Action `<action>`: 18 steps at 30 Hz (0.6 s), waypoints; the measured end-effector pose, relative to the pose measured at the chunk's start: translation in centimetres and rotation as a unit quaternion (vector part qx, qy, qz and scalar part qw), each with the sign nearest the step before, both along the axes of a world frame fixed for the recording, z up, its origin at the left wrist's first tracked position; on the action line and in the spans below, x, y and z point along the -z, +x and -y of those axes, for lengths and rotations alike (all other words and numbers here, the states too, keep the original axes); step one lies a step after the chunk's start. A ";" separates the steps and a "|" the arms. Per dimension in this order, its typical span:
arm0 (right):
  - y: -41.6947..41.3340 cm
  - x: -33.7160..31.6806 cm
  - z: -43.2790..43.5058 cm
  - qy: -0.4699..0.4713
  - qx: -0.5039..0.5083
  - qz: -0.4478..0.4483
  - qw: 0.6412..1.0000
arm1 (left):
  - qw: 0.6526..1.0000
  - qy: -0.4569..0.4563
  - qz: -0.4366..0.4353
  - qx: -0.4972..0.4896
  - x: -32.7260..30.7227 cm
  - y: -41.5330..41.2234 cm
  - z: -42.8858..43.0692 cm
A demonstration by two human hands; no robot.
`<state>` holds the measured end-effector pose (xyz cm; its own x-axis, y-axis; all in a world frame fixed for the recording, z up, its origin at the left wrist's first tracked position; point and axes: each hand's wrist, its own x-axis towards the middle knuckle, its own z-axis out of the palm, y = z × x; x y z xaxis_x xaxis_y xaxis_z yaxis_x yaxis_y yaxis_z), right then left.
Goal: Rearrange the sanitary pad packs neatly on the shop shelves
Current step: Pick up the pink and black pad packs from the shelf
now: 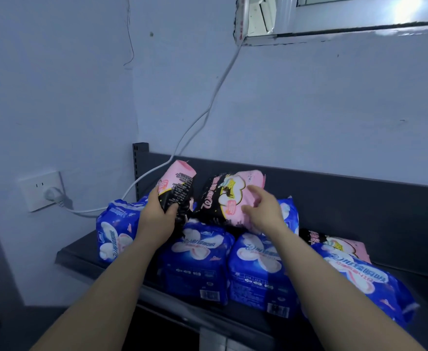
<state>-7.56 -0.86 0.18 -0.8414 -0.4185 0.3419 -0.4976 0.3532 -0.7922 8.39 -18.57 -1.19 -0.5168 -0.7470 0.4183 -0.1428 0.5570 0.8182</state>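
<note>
Left hand [157, 220] clenches its fingers [154, 195] round a pink-and-black pack [176, 184], upright near the shelf's [76, 252] back-left corner, probably to straighten it; right hand [261, 211], fingers released, reaches a second pink pack [227, 198] slumped across the blue packs [197, 254]

Crowded shelf, open air above
A row of blue packs [197, 259] fills the shelf [81, 249] front, with pink packs [230, 198] piled on top. Bare strips remain at lower left and far right. A cable [209, 110] crosses the open wall space above.
</note>
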 end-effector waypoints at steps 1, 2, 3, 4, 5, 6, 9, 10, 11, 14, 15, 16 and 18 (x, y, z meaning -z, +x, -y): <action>-0.1 -0.6 -0.9 -0.004 0.013 -0.015 1.000 | 1.000 -0.008 -0.005 0.003 -0.4 0.0 -0.1; -0.3 -1.1 -1.9 -0.008 0.026 -0.030 0.999 | 1.000 -0.016 -0.009 0.008 -0.9 0.1 -0.2; -0.5 -1.6 -2.9 -0.015 0.041 -0.041 0.998 | 1.000 -0.023 -0.013 0.015 -1.3 0.1 -0.6; -0.7 -2.1 -4.1 -0.021 0.056 -0.048 0.997 | 0.999 -0.028 -0.017 0.022 -1.8 0.0 -1.0; -0.9 -2.4 -5.2 -0.027 0.070 -0.052 0.996 | 0.999 -0.031 -0.020 0.029 -2.1 -0.2 -1.5; -0.9 -2.7 -6.4 -0.032 0.083 -0.055 0.995 | 0.998 -0.032 -0.023 0.038 -2.5 -0.4 -2.0; -0.7 -3.1 -9.8 -0.039 0.120 -0.058 0.990 | 0.996 -0.030 -0.030 0.073 -3.2 -1.1 -3.9; -0.5 -3.3 -10.9 -0.039 0.128 -0.057 0.989 | 0.996 -0.029 -0.030 0.084 -3.2 -1.4 -4.5; -0.5 -3.4 -11.6 -0.041 0.131 -0.054 0.989 | 0.995 -0.029 -0.029 0.093 -3.2 -1.7 -4.8; 0.3 -3.4 -15.1 -0.050 0.153 -0.022 0.987 | 0.990 -0.036 -0.019 0.139 -3.1 -3.0 -7.4; 0.5 -3.4 -16.4 -0.063 0.157 -0.005 0.986 | 0.988 -0.046 -0.015 0.150 -3.0 -3.5 -8.3; 0.7 -3.2 -17.8 -0.070 0.159 0.009 0.985 | 0.985 -0.055 -0.012 0.161 -2.9 -4.0 -9.4; 0.8 -2.9 -20.1 -0.060 0.162 0.023 0.985 | 0.981 -0.068 -0.005 0.180 -2.8 -4.7 -11.3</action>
